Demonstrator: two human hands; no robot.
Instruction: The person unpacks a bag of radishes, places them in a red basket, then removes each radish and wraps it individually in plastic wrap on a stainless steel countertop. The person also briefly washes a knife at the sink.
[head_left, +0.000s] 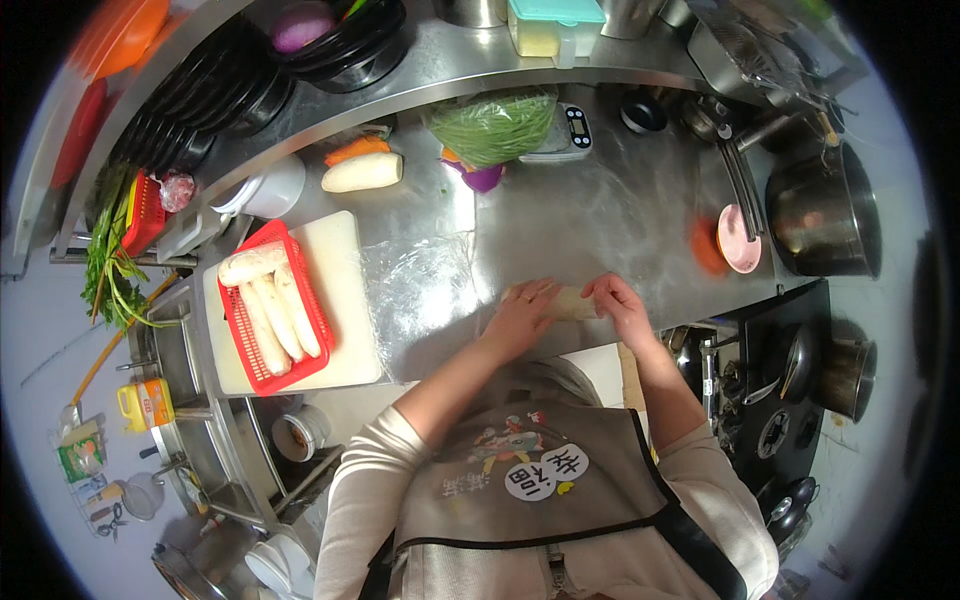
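My left hand (525, 311) lies over the left end of a pale, elongated root vegetable (571, 304), at the near edge of the steel worktop (600, 232). At its right end is my right hand (621, 306), fingers curled against it. Clear plastic film (424, 289) is spread on the worktop to the left. Further left, a red plastic basket (326, 349) holds several long white root vegetables (264, 322) and rests on a white cutting board (349, 300). A shorter peeled white root piece (363, 173) lies farther back beside an orange piece (357, 150).
At the back, a plastic bag of green beans (495, 127) rests against a digital kitchen scale (566, 135). A pink bowl (739, 238) with dark utensils across it stands right, near a large steel pot (825, 214). A raised steel shelf (465, 79) spans the back.
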